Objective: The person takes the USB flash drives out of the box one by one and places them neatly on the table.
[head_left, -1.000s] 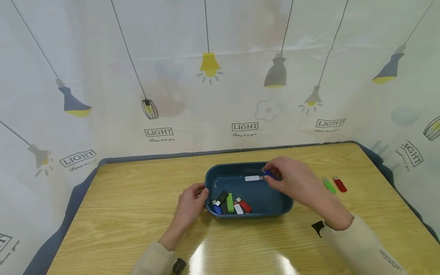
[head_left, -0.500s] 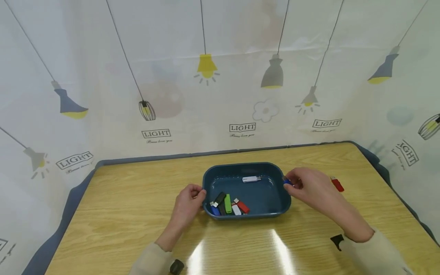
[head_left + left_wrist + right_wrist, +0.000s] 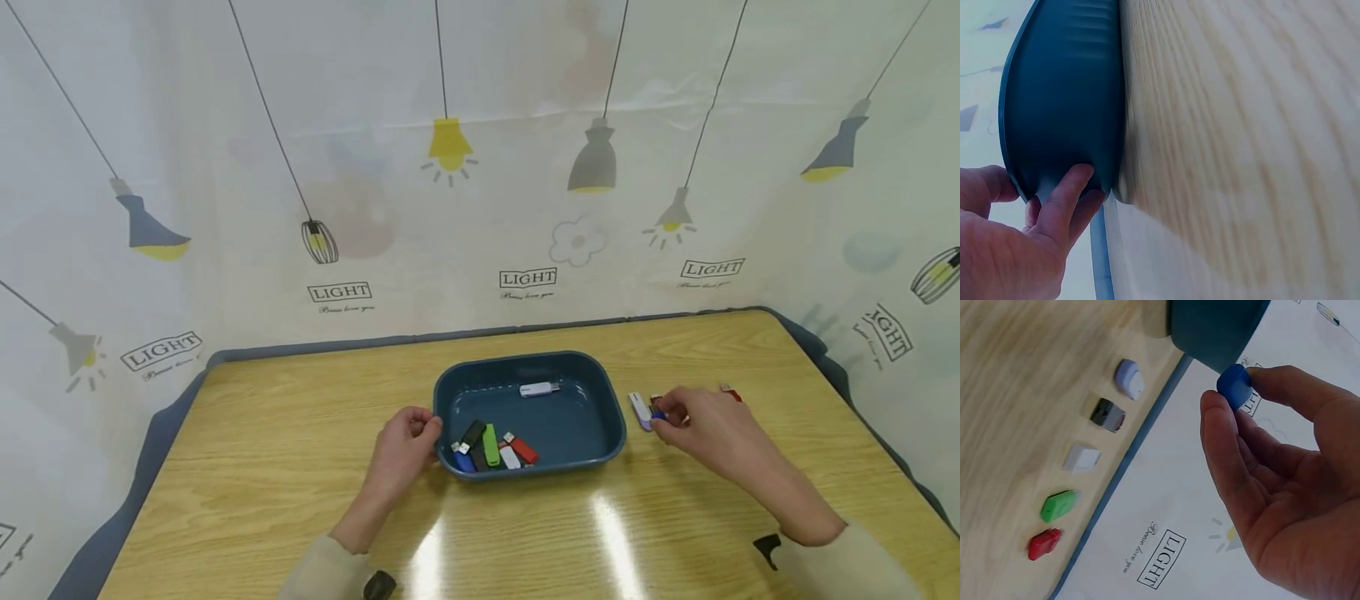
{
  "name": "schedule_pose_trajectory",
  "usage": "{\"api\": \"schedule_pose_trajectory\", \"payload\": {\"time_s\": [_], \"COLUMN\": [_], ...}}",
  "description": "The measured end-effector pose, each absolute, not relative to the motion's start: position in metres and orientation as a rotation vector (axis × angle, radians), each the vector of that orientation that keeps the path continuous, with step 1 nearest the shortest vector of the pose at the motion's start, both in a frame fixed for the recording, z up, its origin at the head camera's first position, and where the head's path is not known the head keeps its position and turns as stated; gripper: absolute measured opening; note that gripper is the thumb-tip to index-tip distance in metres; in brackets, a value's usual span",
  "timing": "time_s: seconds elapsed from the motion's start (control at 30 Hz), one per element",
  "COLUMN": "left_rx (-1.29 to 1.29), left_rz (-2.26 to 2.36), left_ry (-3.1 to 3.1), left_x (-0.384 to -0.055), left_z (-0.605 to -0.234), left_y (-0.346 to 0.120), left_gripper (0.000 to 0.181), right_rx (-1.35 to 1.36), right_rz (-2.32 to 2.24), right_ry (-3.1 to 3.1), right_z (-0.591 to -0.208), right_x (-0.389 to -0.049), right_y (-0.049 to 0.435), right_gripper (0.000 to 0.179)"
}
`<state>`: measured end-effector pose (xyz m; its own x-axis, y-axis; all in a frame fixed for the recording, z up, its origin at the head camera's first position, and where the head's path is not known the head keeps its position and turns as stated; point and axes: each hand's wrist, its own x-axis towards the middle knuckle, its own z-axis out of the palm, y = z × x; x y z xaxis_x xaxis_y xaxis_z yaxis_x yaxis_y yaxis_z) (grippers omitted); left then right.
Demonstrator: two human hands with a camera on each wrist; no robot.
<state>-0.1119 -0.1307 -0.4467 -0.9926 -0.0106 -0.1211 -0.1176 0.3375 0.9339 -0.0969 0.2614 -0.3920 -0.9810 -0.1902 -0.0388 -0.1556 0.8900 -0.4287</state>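
Note:
A dark blue-green plastic tray [image 3: 573,429] stands mid-table. My left hand [image 3: 403,450] holds its left end, thumb at the rim and fingers against the outer wall [image 3: 1063,100]. To the right of the tray, my right hand [image 3: 716,429] pinches a blue USB stick [image 3: 1234,386] between thumb and fingers, raised over the table. Inside the tray, a white USB stick [image 3: 537,389] lies alone at the back. Several more cluster at the front left, among them a green one [image 3: 491,445], a red one [image 3: 522,448] and a black one [image 3: 474,432].
On the table right of the tray, USB sticks lie in a row: white-and-lavender [image 3: 1129,379], black [image 3: 1108,415], white [image 3: 1082,457], green [image 3: 1058,505] and red [image 3: 1045,543]. The right hand partly covers this row in the head view. A printed curtain [image 3: 420,208] backs the table [image 3: 300,417].
My right hand has carried the blue USB stick from above the tray's interior, over its right edge, to above the table. The left hand stays at the tray, which has shifted slightly left in view.

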Motion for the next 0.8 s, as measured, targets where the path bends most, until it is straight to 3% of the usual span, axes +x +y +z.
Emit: {"api": "schedule_pose_trajectory", "payload": {"time_s": [0.27, 0.5, 0.8], "left_rx": [-0.146, -0.104, -0.043], "left_rz": [1.770, 1.763, 1.627], "left_ry": [2.462, 2.462, 2.553], "left_x": [-0.113, -0.114, -0.117], "left_z": [-0.447, -0.448, -0.449], "left_y": [-0.131, -0.132, -0.132], "left_gripper": [0.022, 0.034, 0.040], "right_rx": [-0.186, -0.186, -0.173], "right_rz": [-0.616, -0.570, -0.493], "right_ry": [2.894, 2.892, 2.879], "right_z": [-0.411, -0.422, -0.430], "right_x": [-0.095, -0.094, -0.094], "right_y": [0.267, 0.267, 0.267], "right_gripper": [0.024, 0.016, 0.021]}}
